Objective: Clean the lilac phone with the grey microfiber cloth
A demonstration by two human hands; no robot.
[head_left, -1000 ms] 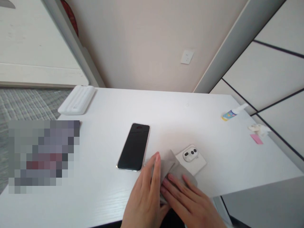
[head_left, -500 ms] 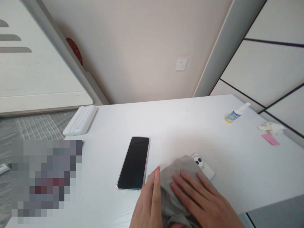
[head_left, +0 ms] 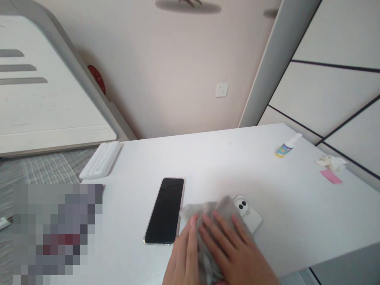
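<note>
A grey cloth (head_left: pixel 227 208) partly covers a white phone (head_left: pixel 252 217) lying with its camera side up; the upper right part of the phone shows. My right hand (head_left: pixel 234 249) lies over the cloth with its fingers stretched and slightly apart, pressing it down, a little blurred. My left hand (head_left: pixel 182 257) is at the cloth's left side, its fingers straight and pressed together. What lies under the left fingers is hidden. Left of both hands, a black-screened phone (head_left: pixel 165 209) in a clear case rests on the white table (head_left: pixel 118 221).
A small spray bottle (head_left: pixel 287 146) lies at the back right. Near it are crumpled tissue (head_left: pixel 332 161) and a pink slip (head_left: pixel 331 176). A white flat box (head_left: pixel 101 160) sits at the back left corner. The wall (head_left: pixel 166 79) stands behind the table.
My right hand and the cloth have slid left across the white phone, uncovering more of it. The view has tilted up slightly. My left hand stays in about the same place.
</note>
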